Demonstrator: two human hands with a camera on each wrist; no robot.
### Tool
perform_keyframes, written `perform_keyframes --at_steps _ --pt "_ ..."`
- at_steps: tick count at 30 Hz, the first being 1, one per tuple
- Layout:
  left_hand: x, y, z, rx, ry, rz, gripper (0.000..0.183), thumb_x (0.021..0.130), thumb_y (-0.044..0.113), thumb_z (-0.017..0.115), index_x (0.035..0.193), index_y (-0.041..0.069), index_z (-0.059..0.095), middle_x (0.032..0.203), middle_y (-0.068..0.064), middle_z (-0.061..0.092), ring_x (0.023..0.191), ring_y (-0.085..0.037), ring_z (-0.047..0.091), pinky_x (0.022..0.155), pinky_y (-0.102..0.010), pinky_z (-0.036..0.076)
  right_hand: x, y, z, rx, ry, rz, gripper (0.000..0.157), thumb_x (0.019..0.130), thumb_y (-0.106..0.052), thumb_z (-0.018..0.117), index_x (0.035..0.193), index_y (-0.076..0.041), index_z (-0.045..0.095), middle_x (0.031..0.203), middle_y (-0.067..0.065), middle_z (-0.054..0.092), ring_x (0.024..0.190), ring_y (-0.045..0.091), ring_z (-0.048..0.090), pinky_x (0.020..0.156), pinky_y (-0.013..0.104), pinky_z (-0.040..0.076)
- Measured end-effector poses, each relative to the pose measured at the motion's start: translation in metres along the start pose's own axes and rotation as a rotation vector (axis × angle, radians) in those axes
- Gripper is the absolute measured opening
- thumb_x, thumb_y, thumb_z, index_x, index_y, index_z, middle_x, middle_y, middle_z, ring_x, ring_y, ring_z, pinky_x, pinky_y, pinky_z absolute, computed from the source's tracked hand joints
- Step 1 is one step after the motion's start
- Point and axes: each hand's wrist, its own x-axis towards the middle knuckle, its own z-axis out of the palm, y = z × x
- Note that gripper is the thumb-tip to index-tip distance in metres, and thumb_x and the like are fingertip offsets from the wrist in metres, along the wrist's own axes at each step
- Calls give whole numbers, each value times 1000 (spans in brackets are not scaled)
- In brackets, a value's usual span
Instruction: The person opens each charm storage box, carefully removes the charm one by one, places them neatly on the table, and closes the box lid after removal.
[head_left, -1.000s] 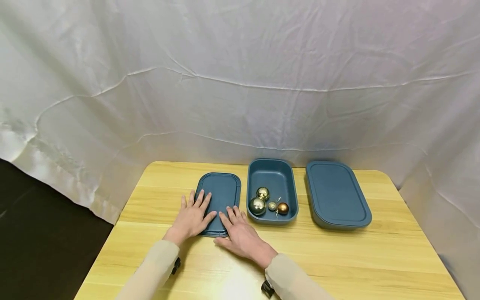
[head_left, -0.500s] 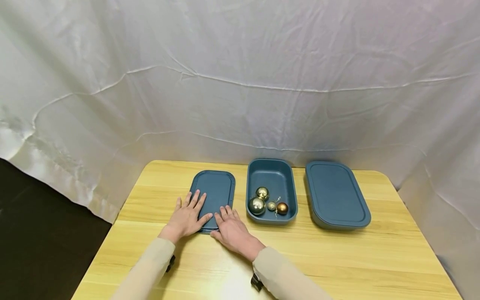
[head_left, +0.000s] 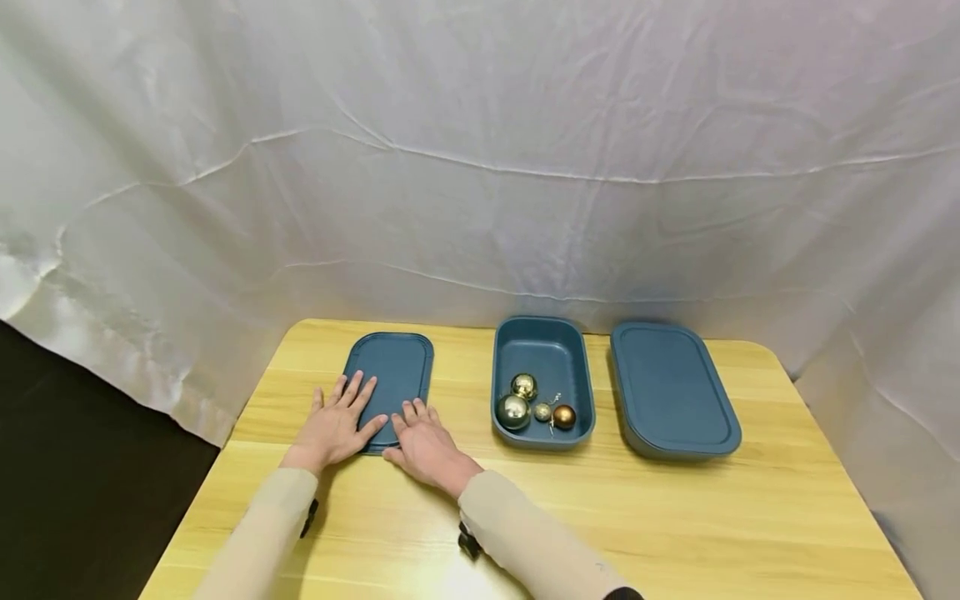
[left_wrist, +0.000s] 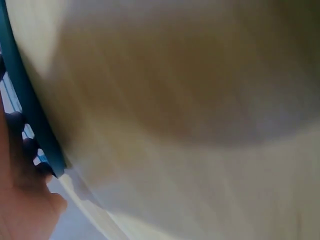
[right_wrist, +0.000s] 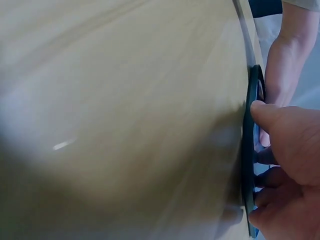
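Note:
A flat blue rectangular lid (head_left: 392, 367) lies on the wooden table at the left in the head view. My left hand (head_left: 330, 429) rests on its left side with fingers spread and straight. On the lid's near right corner my right hand (head_left: 426, 446) lies with its fingers extended. In the right wrist view, the thumb and fingers of the right hand (right_wrist: 295, 160) touch the lid's edge (right_wrist: 248, 155). The left wrist view shows part of the left hand (left_wrist: 25, 195) against the lid's dark rim (left_wrist: 32, 105).
Right of the lid stands an uncovered blue container (head_left: 543, 350) holding gold and copper bauble ornaments, among them a large gold bauble (head_left: 513, 411) and a copper bauble (head_left: 564, 417). Farther right is a blue container with its lid on (head_left: 675, 387). A pale curtain (head_left: 480, 225) hangs behind the table.
The lid has slid left and slightly away across the table, with both hands on it. Its gap to the uncovered container has widened. Both containers and the baubles have stayed put.

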Motion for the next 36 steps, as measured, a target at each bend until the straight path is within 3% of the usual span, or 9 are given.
perform_keyframes --at_steps 6,11,20,36 --pt "-3 -31 -3 24 13 -20 79 110 60 39 170 11 22 176 -21 16 161 -51 14 123 -82 7 26 -25 1 -79 -35 24 68 108 -57 50 163 -17 43 173 9 32 163 27 24 135 41 25" --pt "-3 -46 -9 33 6 -23 79 110 60 39 170 12 22 175 -22 16 160 -51 16 123 -83 9 37 -38 -1 -123 -44 37 67 109 -58 47 164 -19 41 173 7 31 163 25 24 134 39 25" --pt "-1 -58 -13 45 -26 -41 78 110 59 40 170 13 21 175 -21 17 159 -52 18 123 -82 10 47 -50 2 -130 -32 71 68 107 -61 48 163 -23 42 172 1 34 162 21 27 133 38 27" --pt "-4 -66 -16 59 -15 -46 78 110 58 41 170 13 22 175 -21 17 159 -51 18 125 -79 13 55 -55 7 -109 -18 72 68 107 -62 47 164 -24 42 173 0 32 163 19 24 134 36 25"
